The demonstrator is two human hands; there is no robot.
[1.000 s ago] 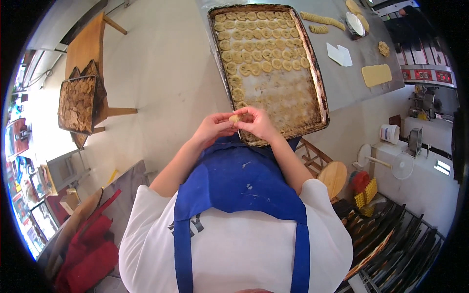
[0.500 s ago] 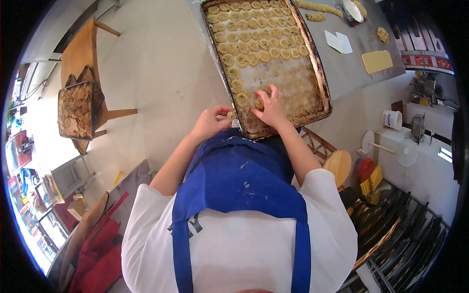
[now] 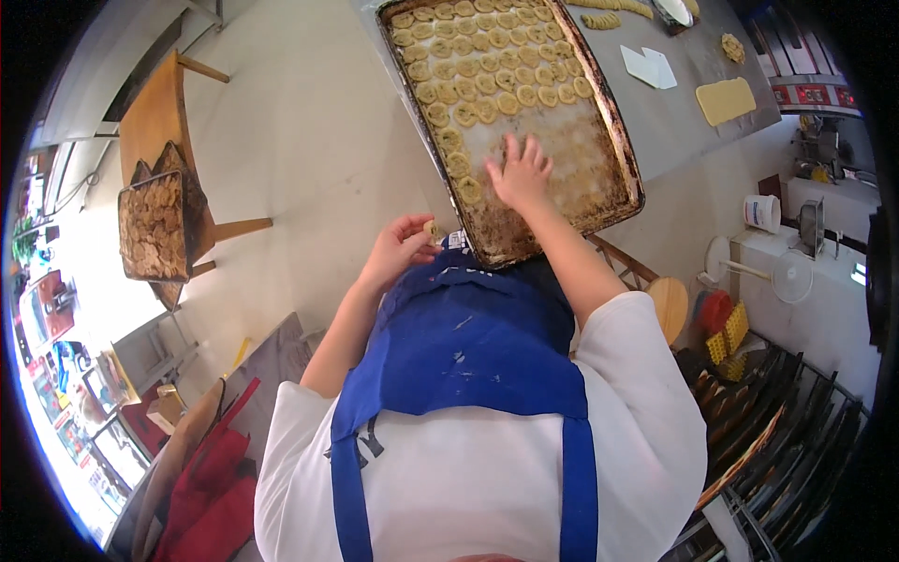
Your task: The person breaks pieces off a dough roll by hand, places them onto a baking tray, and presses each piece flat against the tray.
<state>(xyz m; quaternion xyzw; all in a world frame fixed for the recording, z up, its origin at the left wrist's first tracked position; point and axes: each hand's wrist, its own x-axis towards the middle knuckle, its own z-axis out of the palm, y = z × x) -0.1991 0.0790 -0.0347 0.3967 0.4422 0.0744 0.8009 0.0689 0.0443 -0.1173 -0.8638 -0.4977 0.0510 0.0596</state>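
Note:
My left hand (image 3: 401, 249) is just left of the tray's near corner, its thumb and fingertips pinching a small dough slice (image 3: 431, 230). Over the near half of the large, browned baking tray (image 3: 573, 184), my right hand (image 3: 524, 174) has its fingers spread, and nothing shows in its grasp. Rows of round, pale dough slices (image 3: 487, 62) cover the tray's far half. A single column of slices (image 3: 457, 165) runs down its left side toward me. Whatever lies right under my right palm is hidden.
On the grey worktable (image 3: 646, 122) lie white scrapers (image 3: 648, 67), a yellow dough slab (image 3: 726, 101), a dough lump (image 3: 733, 49) and dough rolls (image 3: 601, 21). A round wooden stool (image 3: 667, 309) is at my right. Leftward, a wooden bench (image 3: 154, 112) bears a browned tray (image 3: 153, 229).
My right hand has lifted and moved slightly away from me, its fingers now spreading. The left hand has shifted down and left, away from the tray edge, with the dough slice.

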